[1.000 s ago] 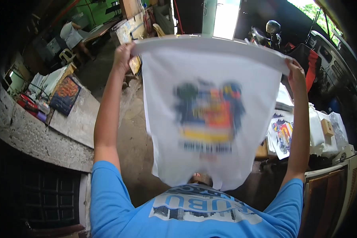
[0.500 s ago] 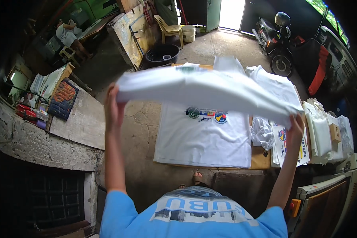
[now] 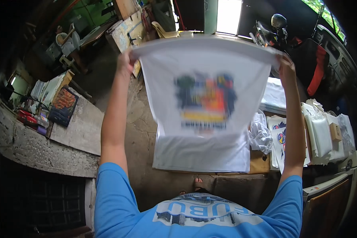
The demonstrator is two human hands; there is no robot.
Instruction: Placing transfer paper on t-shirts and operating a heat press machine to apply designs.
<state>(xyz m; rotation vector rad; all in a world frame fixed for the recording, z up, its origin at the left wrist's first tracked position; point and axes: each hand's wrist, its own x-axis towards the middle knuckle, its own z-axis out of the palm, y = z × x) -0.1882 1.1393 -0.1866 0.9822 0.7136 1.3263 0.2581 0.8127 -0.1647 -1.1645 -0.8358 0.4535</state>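
Observation:
Stretched out between my raised hands hangs a white printed T-shirt [image 3: 158, 87], its colourful print blurred by motion. My left hand [image 3: 125, 63] is closed on one upper corner. At the other upper corner my right hand [image 3: 285, 66] grips the fabric. Beneath the lower edge lies a flat stack of white T-shirts [image 3: 202, 156] on the table; its far part is hidden by the held shirt. Right of the stack sit a crumpled white cloth [image 3: 260, 133] and printed paper sheets [image 3: 279, 137].
Farther right are wrapped white bundles [image 3: 317, 135] and a small cardboard box [image 3: 335, 132]. More folded white cloth [image 3: 274, 95] lies behind my right forearm. A motorcycle [image 3: 279, 22] stands at the back right. At left are a ledge with a quilted pad [image 3: 63, 104] and another person [image 3: 68, 41].
Both hands have risen and moved away from me. The shirt, bunched in a horizontal band before, now hangs unfurled with its print showing, covering much of the stack.

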